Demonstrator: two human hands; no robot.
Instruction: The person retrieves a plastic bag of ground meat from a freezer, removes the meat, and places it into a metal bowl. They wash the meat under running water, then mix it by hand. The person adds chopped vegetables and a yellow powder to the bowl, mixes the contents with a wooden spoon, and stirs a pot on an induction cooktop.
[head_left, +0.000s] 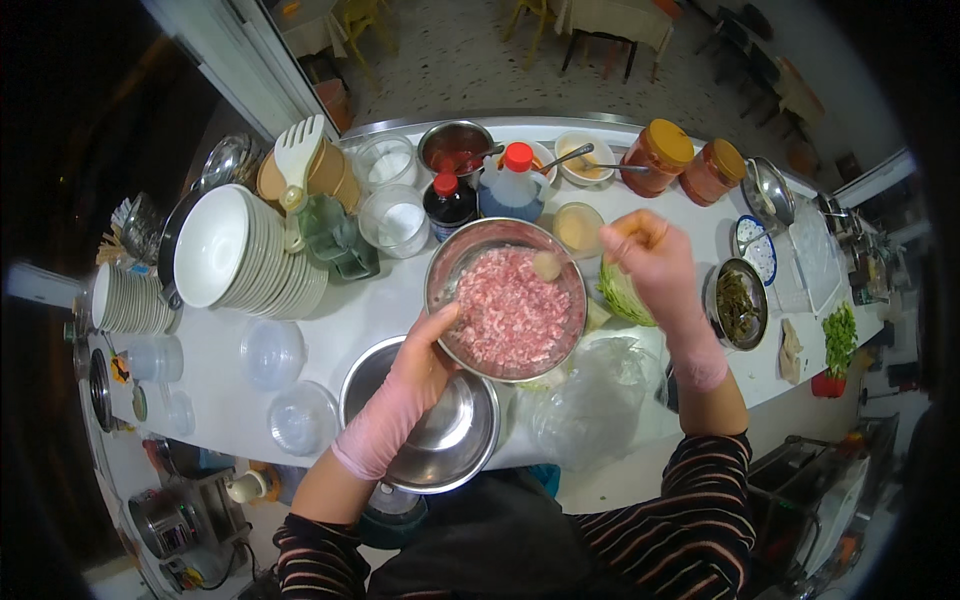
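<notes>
My left hand, in a thin pink glove, grips the rim of a steel bowl with its thumb inside. Pale pink minced meat fills much of that bowl. Over the bowl's upper right part is a small spoon with a beige load, somewhat blurred. Its faint handle leads to my gloved right hand, whose fingers are closed on it. A round container of beige powder stands just beyond the bowl. Below the held bowl, a larger steel bowl rests near the table's front edge.
Stacked white bowls and a green glass bottle stand left. Two red-capped bottles are behind the held bowl. Cut cabbage and a clear plastic bag lie right of it, before a steel bowl of greens.
</notes>
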